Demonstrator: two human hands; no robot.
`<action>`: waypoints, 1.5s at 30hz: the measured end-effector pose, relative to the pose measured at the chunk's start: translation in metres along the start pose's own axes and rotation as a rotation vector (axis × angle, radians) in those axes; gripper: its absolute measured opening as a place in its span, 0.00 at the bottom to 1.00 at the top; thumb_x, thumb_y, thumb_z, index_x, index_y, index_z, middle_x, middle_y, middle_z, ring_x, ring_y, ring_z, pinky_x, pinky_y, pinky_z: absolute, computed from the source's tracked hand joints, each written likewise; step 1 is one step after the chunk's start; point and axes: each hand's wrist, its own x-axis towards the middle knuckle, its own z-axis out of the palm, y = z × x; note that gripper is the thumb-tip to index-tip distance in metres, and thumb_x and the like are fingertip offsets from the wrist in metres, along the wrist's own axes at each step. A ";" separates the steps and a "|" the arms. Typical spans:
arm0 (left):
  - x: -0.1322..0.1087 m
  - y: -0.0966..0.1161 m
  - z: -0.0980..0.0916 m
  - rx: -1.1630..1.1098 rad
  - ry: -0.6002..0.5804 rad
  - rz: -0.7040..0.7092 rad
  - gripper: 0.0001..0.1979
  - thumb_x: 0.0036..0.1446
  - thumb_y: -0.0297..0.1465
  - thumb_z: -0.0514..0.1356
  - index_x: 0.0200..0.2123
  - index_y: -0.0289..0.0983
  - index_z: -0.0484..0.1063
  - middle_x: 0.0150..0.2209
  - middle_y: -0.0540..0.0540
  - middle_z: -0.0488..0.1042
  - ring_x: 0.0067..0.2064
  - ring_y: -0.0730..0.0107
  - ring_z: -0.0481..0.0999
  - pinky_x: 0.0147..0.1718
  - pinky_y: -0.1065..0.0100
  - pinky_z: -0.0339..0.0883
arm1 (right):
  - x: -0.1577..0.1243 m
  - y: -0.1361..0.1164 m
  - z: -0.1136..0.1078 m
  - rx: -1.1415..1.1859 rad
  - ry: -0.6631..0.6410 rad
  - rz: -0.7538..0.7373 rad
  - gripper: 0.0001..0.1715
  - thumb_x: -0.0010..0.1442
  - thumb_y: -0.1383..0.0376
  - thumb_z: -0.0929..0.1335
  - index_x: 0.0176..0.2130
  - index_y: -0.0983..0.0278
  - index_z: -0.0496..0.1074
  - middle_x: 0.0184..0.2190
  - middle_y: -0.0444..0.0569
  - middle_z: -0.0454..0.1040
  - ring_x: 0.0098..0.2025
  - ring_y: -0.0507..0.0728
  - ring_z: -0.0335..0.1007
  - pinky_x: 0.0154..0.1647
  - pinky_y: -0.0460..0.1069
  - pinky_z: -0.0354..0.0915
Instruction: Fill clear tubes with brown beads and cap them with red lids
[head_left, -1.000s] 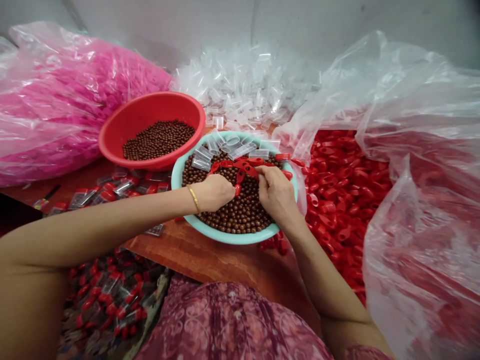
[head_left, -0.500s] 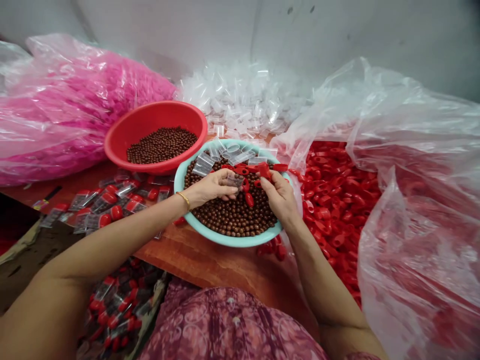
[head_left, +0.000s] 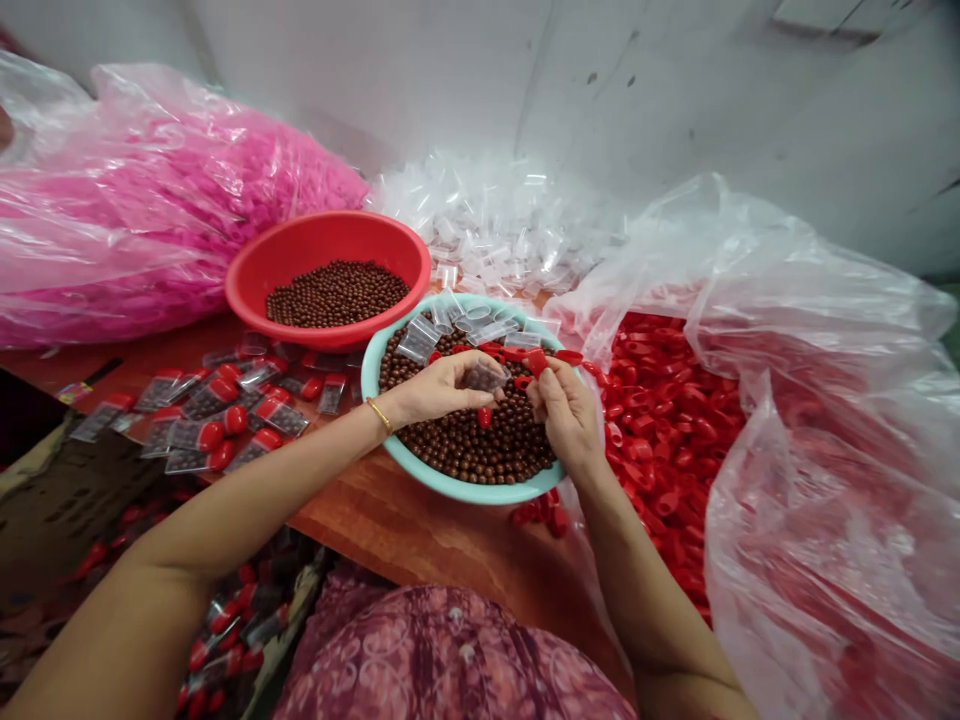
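Note:
Over a pale turquoise basin [head_left: 450, 490] of round brown balls [head_left: 480, 455], my left hand [head_left: 442, 388] is closed on a clear plastic tube [head_left: 486, 376] with dark contents. My right hand [head_left: 566, 410] pinches a red plastic cap [head_left: 536, 362] just to the right of the tube; the two pieces are apart. Several empty clear tubes [head_left: 474, 318] lie on the balls at the basin's far side. Loose red caps [head_left: 486, 416] lie among the balls, partly hidden by my hands.
A red basin [head_left: 247, 275] with smaller-looking brown balls stands behind left. Filled, red-capped tubes [head_left: 202, 433] lie on the table [head_left: 420, 550] and below its edge. Clear tubes [head_left: 495, 215] are heaped behind. Bags of pink pieces [head_left: 187, 210] and red caps [head_left: 660, 440] flank the work.
The view has shifted slightly. My left hand has turned the clear tube so it tilts toward the right hand, and both hands are a little closer together. Each still holds its piece.

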 end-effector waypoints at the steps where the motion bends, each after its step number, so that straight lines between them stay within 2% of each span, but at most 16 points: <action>1: -0.001 0.000 0.000 -0.022 -0.001 -0.002 0.15 0.45 0.22 0.64 0.38 0.33 0.67 0.32 0.48 0.75 0.36 0.75 0.74 0.40 0.70 0.66 | 0.000 -0.003 -0.001 -0.062 0.011 -0.018 0.23 0.64 0.51 0.54 0.45 0.63 0.65 0.24 0.43 0.65 0.25 0.52 0.61 0.28 0.48 0.58; 4: -0.002 0.002 0.000 -0.092 0.048 -0.020 0.15 0.46 0.21 0.62 0.39 0.33 0.67 0.34 0.47 0.76 0.38 0.73 0.75 0.38 0.70 0.68 | 0.001 -0.010 -0.006 -0.466 0.007 -0.056 0.20 0.64 0.55 0.56 0.42 0.63 0.67 0.31 0.49 0.72 0.31 0.56 0.67 0.31 0.50 0.60; 6: -0.002 0.003 0.000 -0.114 0.080 -0.049 0.15 0.46 0.20 0.59 0.40 0.33 0.66 0.34 0.47 0.76 0.37 0.73 0.76 0.36 0.71 0.68 | 0.001 -0.013 -0.010 -0.775 -0.076 -0.020 0.17 0.61 0.55 0.60 0.41 0.63 0.68 0.33 0.52 0.75 0.33 0.58 0.70 0.30 0.50 0.59; 8: -0.002 0.003 0.001 -0.125 0.098 -0.082 0.15 0.46 0.19 0.57 0.40 0.33 0.66 0.33 0.48 0.75 0.35 0.73 0.76 0.34 0.72 0.68 | 0.002 -0.016 -0.011 -1.011 -0.204 0.015 0.14 0.57 0.56 0.64 0.38 0.63 0.70 0.31 0.52 0.76 0.32 0.59 0.71 0.27 0.49 0.57; 10: -0.001 0.004 0.001 -0.130 0.116 -0.099 0.15 0.46 0.18 0.55 0.39 0.33 0.66 0.32 0.49 0.75 0.33 0.75 0.76 0.33 0.72 0.68 | 0.004 -0.019 -0.008 -1.156 -0.313 0.019 0.12 0.57 0.57 0.65 0.34 0.63 0.70 0.29 0.52 0.77 0.30 0.59 0.72 0.25 0.48 0.55; 13: 0.000 0.004 0.001 -0.137 0.144 -0.100 0.13 0.46 0.19 0.55 0.38 0.34 0.66 0.31 0.49 0.75 0.31 0.76 0.76 0.34 0.72 0.68 | 0.010 -0.021 0.000 -1.215 -0.385 0.015 0.10 0.57 0.61 0.63 0.31 0.64 0.71 0.27 0.54 0.77 0.28 0.58 0.72 0.24 0.48 0.53; 16: -0.001 0.004 0.000 -0.139 0.182 -0.083 0.12 0.46 0.19 0.56 0.37 0.33 0.65 0.30 0.50 0.75 0.30 0.77 0.76 0.33 0.72 0.68 | 0.019 -0.018 0.002 -1.046 -0.355 0.040 0.10 0.56 0.64 0.63 0.28 0.65 0.71 0.24 0.52 0.75 0.26 0.56 0.70 0.24 0.48 0.53; 18: -0.001 0.003 -0.001 -0.131 0.188 -0.067 0.12 0.46 0.19 0.56 0.36 0.33 0.65 0.30 0.50 0.75 0.29 0.77 0.75 0.32 0.73 0.68 | 0.026 -0.016 0.000 -0.750 -0.246 0.066 0.11 0.55 0.62 0.64 0.27 0.64 0.71 0.21 0.47 0.73 0.23 0.53 0.66 0.24 0.47 0.54; 21: -0.001 0.002 0.000 -0.081 0.130 -0.058 0.14 0.45 0.19 0.57 0.37 0.32 0.66 0.29 0.49 0.75 0.29 0.77 0.75 0.30 0.74 0.67 | 0.036 -0.023 -0.003 -0.178 -0.095 0.085 0.13 0.52 0.56 0.66 0.29 0.64 0.71 0.22 0.43 0.72 0.23 0.51 0.63 0.24 0.46 0.57; 24: -0.001 0.000 0.000 -0.039 0.072 -0.047 0.14 0.45 0.19 0.59 0.38 0.32 0.66 0.30 0.48 0.76 0.30 0.76 0.75 0.30 0.73 0.67 | 0.043 -0.038 -0.001 0.122 -0.113 0.109 0.15 0.48 0.55 0.70 0.29 0.64 0.71 0.23 0.42 0.70 0.23 0.49 0.61 0.23 0.45 0.58; 29: -0.002 0.001 0.001 -0.022 0.055 -0.045 0.13 0.46 0.20 0.60 0.38 0.32 0.65 0.31 0.48 0.75 0.30 0.77 0.74 0.30 0.74 0.67 | 0.045 -0.052 0.008 0.194 -0.250 0.131 0.16 0.45 0.54 0.72 0.24 0.64 0.69 0.20 0.41 0.67 0.22 0.48 0.60 0.23 0.45 0.59; 33: -0.004 0.002 0.001 0.069 -0.001 -0.042 0.13 0.48 0.24 0.62 0.39 0.32 0.65 0.31 0.48 0.74 0.28 0.78 0.73 0.24 0.77 0.64 | 0.041 -0.049 0.004 0.168 -0.310 0.118 0.19 0.44 0.51 0.73 0.26 0.64 0.71 0.20 0.41 0.68 0.22 0.49 0.60 0.23 0.45 0.59; 37: -0.003 -0.001 0.000 0.099 0.024 0.045 0.13 0.49 0.26 0.62 0.39 0.32 0.65 0.29 0.51 0.72 0.27 0.80 0.71 0.26 0.77 0.65 | 0.034 -0.043 -0.002 0.227 -0.271 0.188 0.27 0.47 0.43 0.68 0.34 0.62 0.70 0.16 0.37 0.58 0.15 0.45 0.47 0.14 0.44 0.48; 39: -0.002 -0.002 0.001 0.091 0.037 0.079 0.13 0.49 0.26 0.62 0.38 0.32 0.65 0.27 0.53 0.70 0.26 0.80 0.71 0.27 0.75 0.67 | 0.028 -0.042 -0.002 0.253 -0.245 0.193 0.29 0.50 0.41 0.66 0.37 0.61 0.69 0.16 0.36 0.54 0.14 0.45 0.43 0.13 0.44 0.44; 42: -0.002 -0.002 0.002 0.140 0.015 0.073 0.11 0.49 0.26 0.62 0.37 0.32 0.65 0.25 0.55 0.67 0.23 0.81 0.69 0.25 0.76 0.65 | 0.019 -0.041 0.001 0.178 -0.248 0.123 0.27 0.52 0.43 0.65 0.39 0.61 0.71 0.16 0.37 0.53 0.16 0.47 0.47 0.15 0.45 0.48; 45: -0.004 -0.001 0.003 0.222 0.006 0.071 0.12 0.50 0.26 0.60 0.39 0.32 0.65 0.24 0.56 0.66 0.20 0.82 0.66 0.21 0.77 0.63 | 0.014 -0.037 0.004 0.108 -0.238 0.062 0.26 0.55 0.44 0.63 0.39 0.61 0.73 0.16 0.40 0.55 0.20 0.51 0.56 0.21 0.47 0.56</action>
